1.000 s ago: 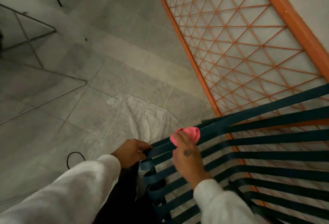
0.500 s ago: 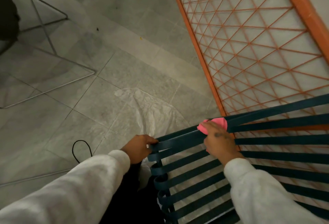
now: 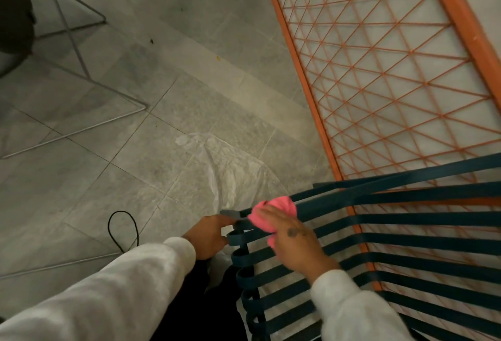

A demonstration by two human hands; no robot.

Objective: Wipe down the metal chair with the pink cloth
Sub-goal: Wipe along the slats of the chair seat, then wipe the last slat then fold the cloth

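Observation:
The metal chair (image 3: 406,240) has dark teal slats that fill the lower right. My left hand (image 3: 208,235) grips the left end of its upper slats, thumb under and fingers over the edge. My right hand (image 3: 292,243) holds the bunched pink cloth (image 3: 273,212) against the top slats, close to the left hand. The cloth bulges out past my fingertips, and part of it shows below my palm. Both arms wear pale sleeves.
An orange lattice screen (image 3: 379,69) leans behind the chair on the right. A thin plastic sheet (image 3: 230,175) lies on the grey tiled floor under the chair. A black cable loop (image 3: 123,228) lies at left. Wire chair legs (image 3: 81,69) stand at upper left.
My right hand slid the pink cloth right along the top slats, then back left toward my left hand. The left hand kept its grip on the slat ends.

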